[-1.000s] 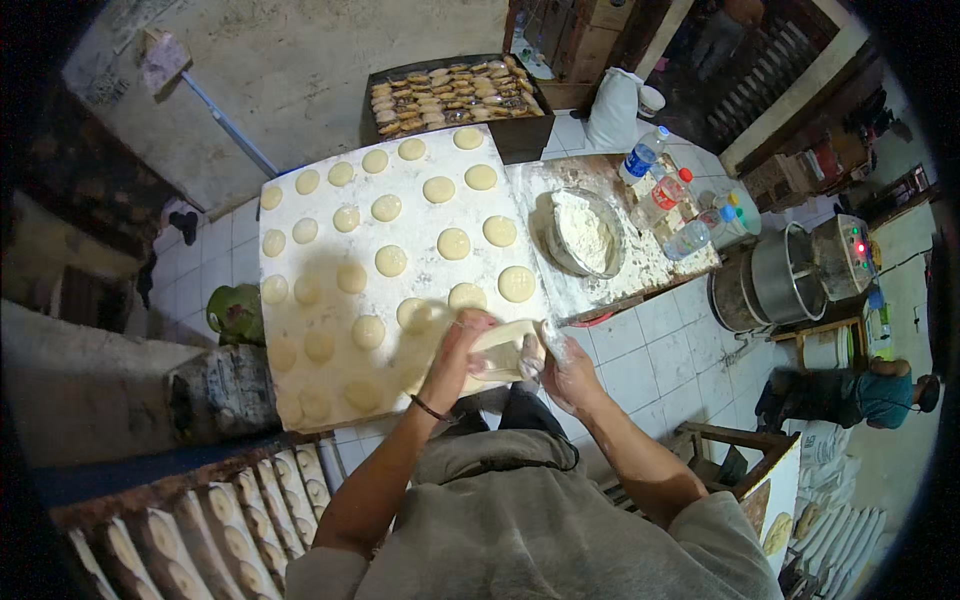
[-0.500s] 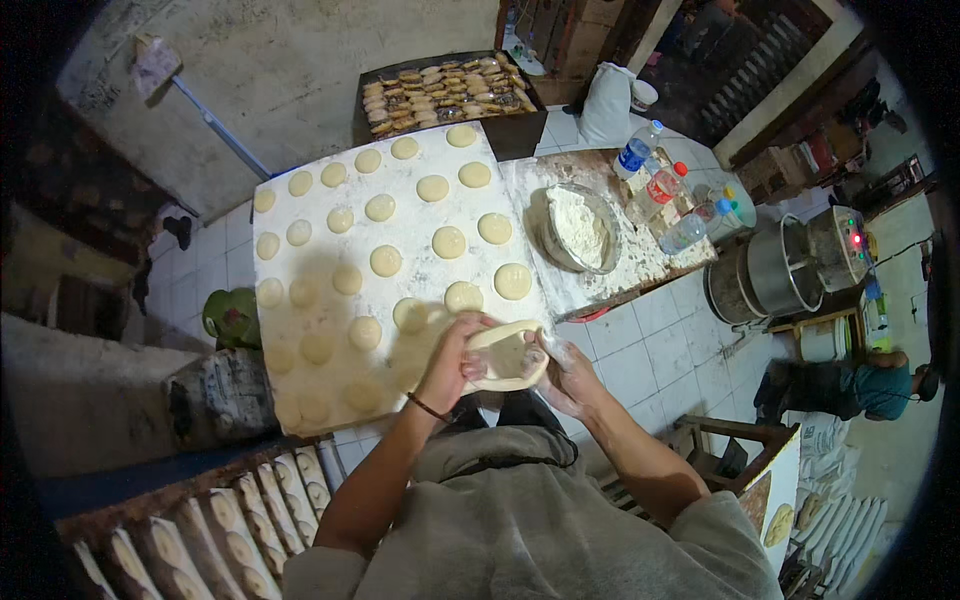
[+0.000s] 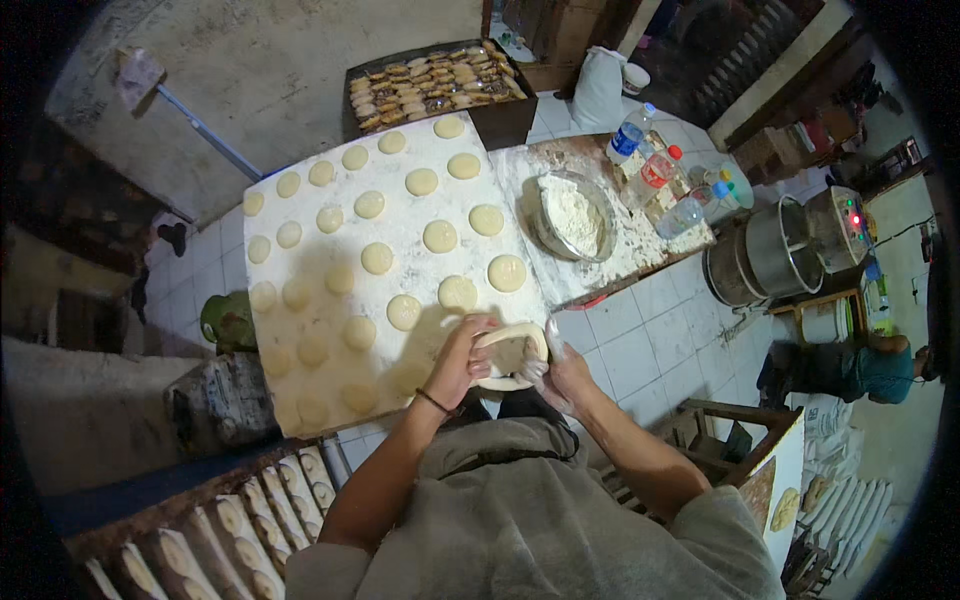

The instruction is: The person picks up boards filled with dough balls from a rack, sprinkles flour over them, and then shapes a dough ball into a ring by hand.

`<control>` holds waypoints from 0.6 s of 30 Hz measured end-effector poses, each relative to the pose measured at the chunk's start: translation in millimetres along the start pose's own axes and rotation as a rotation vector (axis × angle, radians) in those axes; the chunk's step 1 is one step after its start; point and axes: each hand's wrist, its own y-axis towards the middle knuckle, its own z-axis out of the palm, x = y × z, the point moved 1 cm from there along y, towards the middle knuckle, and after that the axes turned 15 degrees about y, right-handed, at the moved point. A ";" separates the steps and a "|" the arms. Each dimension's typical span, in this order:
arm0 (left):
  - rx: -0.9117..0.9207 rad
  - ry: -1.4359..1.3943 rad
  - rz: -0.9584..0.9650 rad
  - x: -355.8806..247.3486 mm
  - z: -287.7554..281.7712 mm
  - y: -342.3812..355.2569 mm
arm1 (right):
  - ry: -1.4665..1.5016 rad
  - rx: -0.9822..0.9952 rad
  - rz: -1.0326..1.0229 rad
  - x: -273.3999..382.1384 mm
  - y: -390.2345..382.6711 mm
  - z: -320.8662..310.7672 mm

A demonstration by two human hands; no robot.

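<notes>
A pale ring of dough [image 3: 520, 332] hangs between my hands, above the near right edge of the floured board [image 3: 405, 214]. My left hand [image 3: 460, 362] has its fingers curled round the ring's left side. On the ring's right side, my right hand [image 3: 566, 380] grips it, fingers bent into the hole and the thumb side outside; flour whitens these fingers. Rows of round, flattened dough pieces lie on the board, the closest being a dough round [image 3: 458, 293] just beyond my left hand. My shadow covers the board's near left part.
A bowl of flour [image 3: 577, 217] stands on a side table to the right, with several plastic bottles [image 3: 652, 172] beyond it. A tray of filled pastries [image 3: 440, 85] sits behind the board. Shaped dough on cloths [image 3: 240, 535] lies lower left. A mixer [image 3: 780, 245] and another person [image 3: 880, 372] are at right.
The dough ring looks narrower, and my right hand's fingers have curled further into its hole. Both hands keep hold of it. The whole view has shifted slightly.
</notes>
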 end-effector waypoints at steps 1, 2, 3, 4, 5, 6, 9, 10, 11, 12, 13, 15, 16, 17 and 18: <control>0.080 -0.002 0.018 3.6 4.5 3.1 | -0.176 0.032 -0.086 -12.5 10.5 -11.5; 0.164 -0.001 0.037 3.4 6.8 7.2 | -0.349 0.046 -0.179 -19.0 11.4 -4.3; 0.092 -0.008 0.016 0.5 3.2 9.4 | -0.445 0.032 -0.090 -16.2 -6.5 -4.9; 0.019 -0.015 -0.004 -2.4 -3.6 9.6 | -0.329 0.041 -0.048 -11.3 -6.7 -4.8; 0.083 -0.034 0.040 -0.4 -14.1 8.1 | -0.212 0.043 -0.002 -7.9 -8.5 -6.8; 0.081 -0.020 0.003 6.6 -13.3 12.2 | -0.099 0.044 0.042 -2.6 -8.5 -6.9; 0.179 0.051 0.001 13.2 12.5 20.4 | -0.148 0.211 0.150 -0.8 6.5 -15.2; 0.122 0.287 0.170 0.8 19.8 14.2 | -0.126 0.227 0.191 -3.3 8.1 -22.9; 0.159 0.140 0.113 12.2 3.7 26.7 | -0.110 0.250 0.232 -5.6 8.6 -24.9; 0.191 -0.012 0.056 29.2 -13.5 43.8 | -0.236 0.188 0.132 -0.2 15.6 -30.5; 0.116 0.235 0.256 39.0 -17.1 53.9 | -0.366 0.114 0.042 4.7 23.9 -36.9; 0.032 0.610 0.397 42.6 -11.7 66.9 | -0.617 0.095 -0.124 21.2 53.2 -62.3; 0.019 0.739 0.351 36.1 -7.7 69.2 | -0.693 0.077 -0.123 27.5 62.9 -70.4; 0.006 0.869 0.307 29.8 -5.0 70.1 | -0.766 0.065 -0.117 33.6 68.8 -72.9; -0.140 0.911 0.290 28.0 0.7 68.6 | -0.841 0.054 -0.112 39.1 72.2 -76.6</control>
